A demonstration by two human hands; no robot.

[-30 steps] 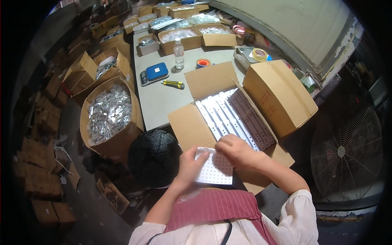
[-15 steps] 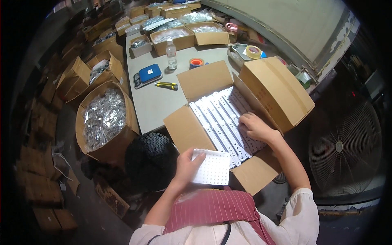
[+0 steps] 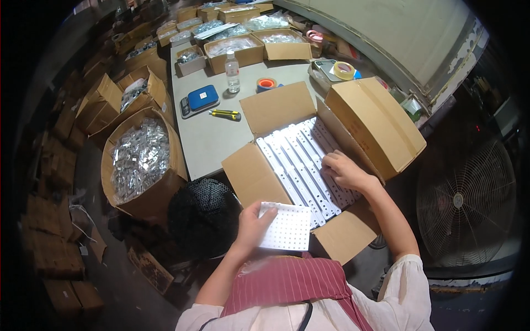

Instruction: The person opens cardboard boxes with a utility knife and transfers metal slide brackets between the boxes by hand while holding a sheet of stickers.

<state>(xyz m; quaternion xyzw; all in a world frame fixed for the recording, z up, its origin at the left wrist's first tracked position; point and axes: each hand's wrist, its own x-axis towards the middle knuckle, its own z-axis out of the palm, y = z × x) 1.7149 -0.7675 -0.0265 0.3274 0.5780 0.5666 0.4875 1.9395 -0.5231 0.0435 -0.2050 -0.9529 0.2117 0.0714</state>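
My left hand [image 3: 255, 225] is closed on the edge of a white sheet with rows of small dark dots [image 3: 287, 227], thumb on top, just outside the near side of an open cardboard box [image 3: 255, 175]. Rows of white metal strips with holes [image 3: 295, 171] fill the box, lying side by side. Over the right part of these rows rests my right hand [image 3: 346, 172], its fingers curled down among the strips. Its fingertips are partly hidden, and whether they pinch one strip cannot be made out.
A closed carton [image 3: 381, 124] stands against the box's right side. On the table lie a yellow cutter knife [image 3: 225, 115], a blue-topped scale [image 3: 201, 101], a water bottle [image 3: 232, 74] and tape rolls [image 3: 266, 84]. A carton of shiny bagged parts [image 3: 141, 160] stands left; a fan [image 3: 461, 198] right.
My right hand's fingers have shifted very slightly over the strips. The left hand keeps the white sheet in the same place.
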